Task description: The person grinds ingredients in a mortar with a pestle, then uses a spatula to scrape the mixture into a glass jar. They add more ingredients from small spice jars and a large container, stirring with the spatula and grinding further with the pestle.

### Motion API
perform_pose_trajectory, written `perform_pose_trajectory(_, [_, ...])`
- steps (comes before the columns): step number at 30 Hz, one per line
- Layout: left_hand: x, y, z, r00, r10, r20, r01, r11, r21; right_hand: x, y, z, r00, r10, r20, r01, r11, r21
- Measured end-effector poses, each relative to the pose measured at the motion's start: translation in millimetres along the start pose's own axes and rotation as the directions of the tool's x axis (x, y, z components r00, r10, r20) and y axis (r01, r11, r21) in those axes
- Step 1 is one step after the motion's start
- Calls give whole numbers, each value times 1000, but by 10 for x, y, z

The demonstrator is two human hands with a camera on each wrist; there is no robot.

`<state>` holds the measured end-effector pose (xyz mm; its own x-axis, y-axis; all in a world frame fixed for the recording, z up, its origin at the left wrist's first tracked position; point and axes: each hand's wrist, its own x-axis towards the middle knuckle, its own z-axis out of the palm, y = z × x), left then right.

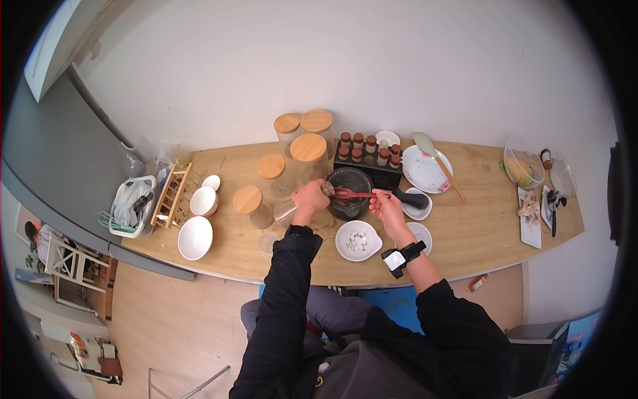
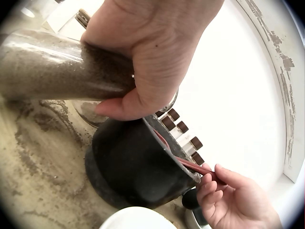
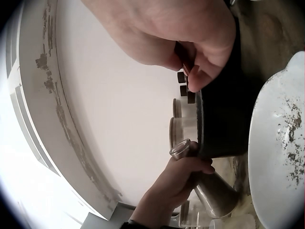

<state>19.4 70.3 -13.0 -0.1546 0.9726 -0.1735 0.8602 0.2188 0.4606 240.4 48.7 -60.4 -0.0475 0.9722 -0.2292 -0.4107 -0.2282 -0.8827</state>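
My left hand [image 1: 311,197] grips a glass jar [image 2: 62,67] of grey-brown powder around its neck. The jar lies tilted, its open mouth [image 3: 181,149] beside the rim of a black mortar [image 2: 143,167]. Between thumb and fingers, my right hand [image 1: 389,210] pinches the handle of a reddish-brown spoon [image 1: 344,193]. The spoon spans the mortar's opening, its head near the jar's mouth in the head view. Just in front of the mortar is a white spouted bowl [image 1: 342,247] with flaky bits in it.
Behind the mortar stands a black rack [image 1: 372,174] of brown-capped spice bottles. Wooden-lidded jars [image 1: 309,149] cluster behind my left hand. A black pestle [image 1: 413,199] lies on a white dish to the right. White bowls [image 1: 195,238] stand left; a floral plate [image 1: 425,169] holds a spatula.
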Motion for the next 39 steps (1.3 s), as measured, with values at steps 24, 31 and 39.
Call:
perform_pose_trajectory(24, [-26, 16, -32, 1000, -1, 19, 1, 1000, 1, -151, -402, 170, 801, -558, 217, 542, 520, -660])
perform_pose_trajectory(31, [-13, 3, -14, 1000, 2, 12, -2, 1000, -2, 14, -218, 94, 946, -322, 47, 294, 784, -546])
perform_pose_trajectory(39, [-21, 17, -33, 1000, -3, 20, 3, 1000, -9, 17, -17, 24, 996, -71, -57, 62, 988, -140])
